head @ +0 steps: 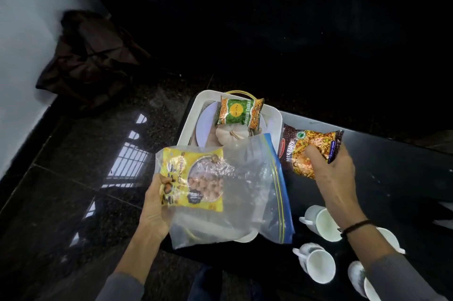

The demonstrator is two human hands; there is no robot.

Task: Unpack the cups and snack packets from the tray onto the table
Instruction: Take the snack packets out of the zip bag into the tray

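White cups (318,267) lie tipped; hands grip yellow packet (196,180) and maroon packet (310,151).

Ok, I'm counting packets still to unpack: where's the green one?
In the head view the green packet lies at the far end of the white tray, on a plate just beyond a garlic bulb, untouched by either hand.

Both arms enter from the bottom of the frame, each in a grey long sleeve pushed back so the forearm is bare. The left sleeve (120,287) ends at lower left; the right sleeve (402,273), at lower right, shows fine ribbing. A thin black band (355,227) circles the right wrist. The left hand (154,210) and right hand (335,173) are bare, without rings.
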